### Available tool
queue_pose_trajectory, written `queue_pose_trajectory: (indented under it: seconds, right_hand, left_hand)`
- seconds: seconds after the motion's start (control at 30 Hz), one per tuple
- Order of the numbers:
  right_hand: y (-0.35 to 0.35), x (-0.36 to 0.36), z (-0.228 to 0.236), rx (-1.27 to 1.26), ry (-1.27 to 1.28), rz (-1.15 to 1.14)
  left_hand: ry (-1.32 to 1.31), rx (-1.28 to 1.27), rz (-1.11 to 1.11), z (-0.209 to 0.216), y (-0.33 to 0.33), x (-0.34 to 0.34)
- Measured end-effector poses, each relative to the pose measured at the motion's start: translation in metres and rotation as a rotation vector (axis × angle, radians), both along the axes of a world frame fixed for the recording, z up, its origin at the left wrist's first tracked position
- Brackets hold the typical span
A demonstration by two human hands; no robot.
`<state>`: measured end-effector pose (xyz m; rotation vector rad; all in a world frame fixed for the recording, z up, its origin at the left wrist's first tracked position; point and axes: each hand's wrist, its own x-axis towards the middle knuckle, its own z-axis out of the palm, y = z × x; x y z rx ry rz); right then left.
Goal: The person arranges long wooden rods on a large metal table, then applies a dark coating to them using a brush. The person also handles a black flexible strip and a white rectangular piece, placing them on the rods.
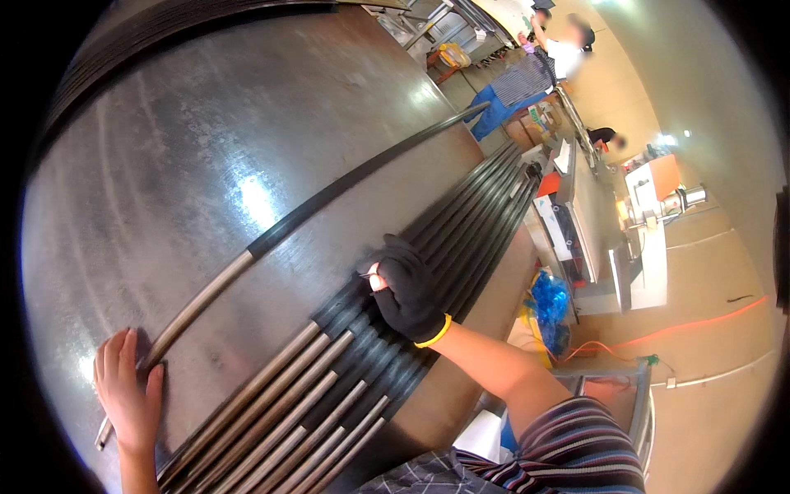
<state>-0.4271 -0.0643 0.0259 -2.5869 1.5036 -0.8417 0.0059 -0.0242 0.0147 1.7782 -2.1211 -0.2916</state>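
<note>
My left hand [127, 387], bare, lies over the near part of a long metal tube [202, 298] on the dark metal tabletop. Its fingers are stretched out, with the thumb apart. From about its middle to the far end, this tube has a black covering [346, 174]. My right hand [407, 288] wears a black glove with a yellow cuff, and the bare thumb tip pokes out. It is closed at a small thin dark thing too hidden to name, above a row of several similar tubes [280, 375]. Their near ends are bare metal and their far parts black.
Dark lengths of material [164, 45] lie along the table's far left edge. Right of the table are a blue plastic bag [550, 305], a bench [588, 206] and an orange cable [683, 325]. Another person [527, 78] stands beyond the far end; others are farther back.
</note>
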Motion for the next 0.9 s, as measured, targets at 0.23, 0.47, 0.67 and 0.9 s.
queue_pose_trajectory:
  seconds: [0.23, 0.47, 0.67, 0.9]
  right_hand:
    - [0.000, 0.002, 0.004, -0.002, 0.026, -0.001]
    - [-0.003, 0.004, 0.002, 0.047, 0.008, -0.001]
    - [0.000, 0.006, 0.002, 0.091, 0.044, -0.043]
    - [-0.001, 0.008, 0.000, 0.097, 0.057, -0.045]
  left_hand:
    - [0.124, -0.011, -0.106, 0.000, 0.020, -0.009]
    - [0.094, -0.005, -0.062, -0.006, 0.004, 0.002]
    - [0.109, -0.076, -0.027, -0.012, -0.010, 0.004]
    - [-0.108, 0.058, -0.054, 0.003, 0.003, -0.008]
